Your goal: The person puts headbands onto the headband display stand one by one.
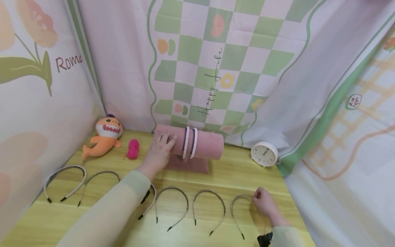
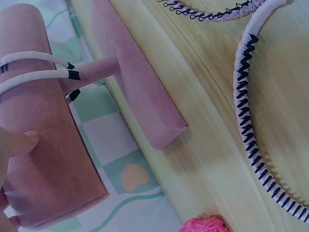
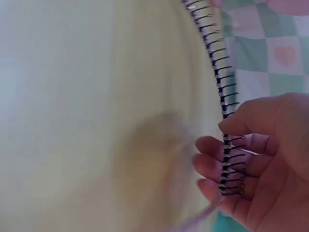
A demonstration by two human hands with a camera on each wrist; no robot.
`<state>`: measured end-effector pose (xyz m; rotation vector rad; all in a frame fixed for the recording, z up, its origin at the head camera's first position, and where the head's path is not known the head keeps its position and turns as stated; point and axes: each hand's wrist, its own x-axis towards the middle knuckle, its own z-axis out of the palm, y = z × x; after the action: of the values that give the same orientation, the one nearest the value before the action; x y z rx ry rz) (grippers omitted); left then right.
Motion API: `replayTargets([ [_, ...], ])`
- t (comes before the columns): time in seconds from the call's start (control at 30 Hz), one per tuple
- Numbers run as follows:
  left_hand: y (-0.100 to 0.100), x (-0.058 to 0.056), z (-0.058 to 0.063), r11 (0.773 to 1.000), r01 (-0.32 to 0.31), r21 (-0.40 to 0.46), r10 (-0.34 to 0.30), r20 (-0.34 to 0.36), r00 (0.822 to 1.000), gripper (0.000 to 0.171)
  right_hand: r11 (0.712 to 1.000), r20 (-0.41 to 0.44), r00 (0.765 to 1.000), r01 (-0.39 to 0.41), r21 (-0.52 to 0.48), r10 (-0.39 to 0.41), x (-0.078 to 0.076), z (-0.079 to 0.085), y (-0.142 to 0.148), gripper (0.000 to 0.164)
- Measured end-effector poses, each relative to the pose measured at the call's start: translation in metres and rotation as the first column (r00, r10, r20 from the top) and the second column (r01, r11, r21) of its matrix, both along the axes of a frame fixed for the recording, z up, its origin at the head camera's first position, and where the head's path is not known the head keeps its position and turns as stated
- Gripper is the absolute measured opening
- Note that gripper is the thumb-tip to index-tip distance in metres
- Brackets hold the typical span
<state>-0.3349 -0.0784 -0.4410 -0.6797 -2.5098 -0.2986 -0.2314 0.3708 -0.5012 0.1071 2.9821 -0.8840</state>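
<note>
A pink velvety headband stand (image 1: 210,144), a roll on a flat base, stands at the back of the table. Two white-and-dark headbands (image 1: 193,142) sit side by side around its roll. My left hand (image 1: 158,149) holds the roll near its left end; the thumb (image 2: 24,141) lies on the velvety surface in the left wrist view. At the right end of the front row, my right hand (image 1: 266,205) pinches a headband (image 1: 233,209) with dark wire loops along its band. In the right wrist view, thumb and fingers grip that beaded band (image 3: 219,72) from both sides.
Several more headbands (image 1: 223,202) lie in a row along the table front, some partly hidden under my left forearm. An orange shark plush (image 1: 105,145) and pink yarn (image 1: 133,149) are at the left. A white clock (image 1: 264,154) stands at the back right, before hanging cloth.
</note>
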Motion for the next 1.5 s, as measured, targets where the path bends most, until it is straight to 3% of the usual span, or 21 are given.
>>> replayTargets([
  [0.07,0.000,0.000,-0.001,1.000,0.000,0.001,0.000,-0.004,1.000,0.074,0.999,-0.008,1.000,0.009,-0.046,-0.009,-0.003,0.009,0.003,0.007],
  [0.17,0.000,-0.001,-0.001,1.000,0.001,0.006,-0.001,-0.011,1.000,0.073,0.985,0.026,1.000,0.015,-0.169,-0.011,-0.005,0.028,0.005,0.020],
  [0.23,0.000,0.000,-0.001,1.000,0.001,0.010,-0.001,-0.012,1.000,0.073,0.961,0.064,0.998,0.024,-0.274,-0.007,-0.006,0.042,0.007,0.027],
  [0.3,0.000,0.000,-0.001,1.000,0.000,0.012,0.000,-0.009,1.000,0.074,0.914,0.095,0.995,0.047,-0.403,-0.010,-0.009,0.056,0.008,0.029],
  [0.43,-0.001,0.001,-0.001,1.000,-0.007,0.011,0.007,-0.002,1.000,0.073,0.758,0.116,0.993,0.098,-0.645,-0.030,-0.016,0.075,0.006,0.028],
  [0.53,-0.001,0.001,-0.001,1.000,-0.013,0.007,0.013,0.005,1.000,0.073,0.598,0.106,0.994,0.082,-0.797,0.005,-0.020,0.081,0.000,0.029],
  [0.67,-0.001,0.001,-0.001,1.000,-0.013,-0.002,0.013,0.009,1.000,0.073,0.361,0.058,0.995,0.024,-0.932,0.083,-0.025,0.083,-0.011,0.035],
  [0.73,-0.001,0.000,-0.002,1.000,-0.010,-0.001,0.010,0.007,1.000,0.073,0.279,0.029,0.992,-0.005,-0.960,0.120,-0.027,0.083,-0.019,0.035],
  [0.77,-0.001,0.000,-0.002,1.000,-0.009,0.000,0.009,0.006,1.000,0.073,0.252,0.018,0.991,-0.016,-0.968,0.135,-0.028,0.083,-0.022,0.035],
  [0.83,-0.001,-0.001,-0.003,1.000,-0.007,0.004,0.007,0.000,1.000,0.073,0.225,0.004,0.988,-0.030,-0.974,0.152,-0.031,0.084,-0.030,0.032],
  [0.93,-0.001,-0.001,-0.004,1.000,-0.006,0.006,0.006,-0.008,1.000,0.072,0.218,0.001,0.985,-0.038,-0.975,0.175,-0.036,0.085,-0.038,0.030],
  [1.13,0.000,0.000,-0.002,1.000,-0.003,0.013,0.003,-0.012,1.000,0.073,0.176,0.016,0.977,-0.023,-0.984,0.215,-0.043,0.086,-0.052,0.034],
  [1.5,0.000,0.001,0.000,1.000,-0.010,0.011,0.010,-0.009,1.000,0.071,0.153,0.086,0.994,0.075,-0.985,0.068,-0.057,0.090,-0.082,0.026],
])
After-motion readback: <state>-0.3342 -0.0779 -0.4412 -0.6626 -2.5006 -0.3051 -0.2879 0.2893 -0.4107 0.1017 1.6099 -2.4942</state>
